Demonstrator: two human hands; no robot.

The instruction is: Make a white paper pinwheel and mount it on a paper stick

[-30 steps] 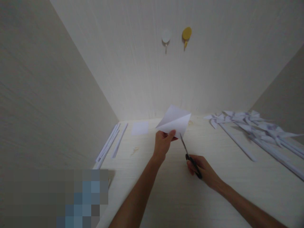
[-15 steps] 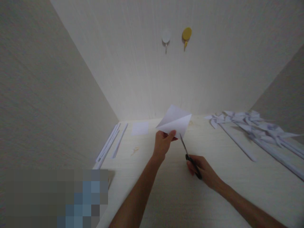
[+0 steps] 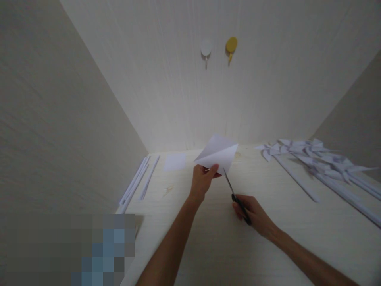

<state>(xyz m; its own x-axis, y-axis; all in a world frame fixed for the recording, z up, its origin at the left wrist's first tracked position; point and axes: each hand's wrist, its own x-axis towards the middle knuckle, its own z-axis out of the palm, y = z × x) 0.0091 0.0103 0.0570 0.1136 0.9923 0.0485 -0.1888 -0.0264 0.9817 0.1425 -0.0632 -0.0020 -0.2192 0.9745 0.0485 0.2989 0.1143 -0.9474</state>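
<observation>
My left hand pinches the lower corner of a white folded paper square and holds it up above the pale wooden desk. My right hand grips black-handled scissors. Their blades point up and away, with the tips right at the paper's lower edge, just right of my left thumb.
Several white paper pinwheels on sticks lie at the back right. White paper sticks lie along the left wall, a small white paper square beside them. Two hooks, one white and one yellow, hang on the back wall.
Almost nothing moved: both hands, the paper and the scissors shifted a little left and up in the picture, as the view itself tilted slightly.
</observation>
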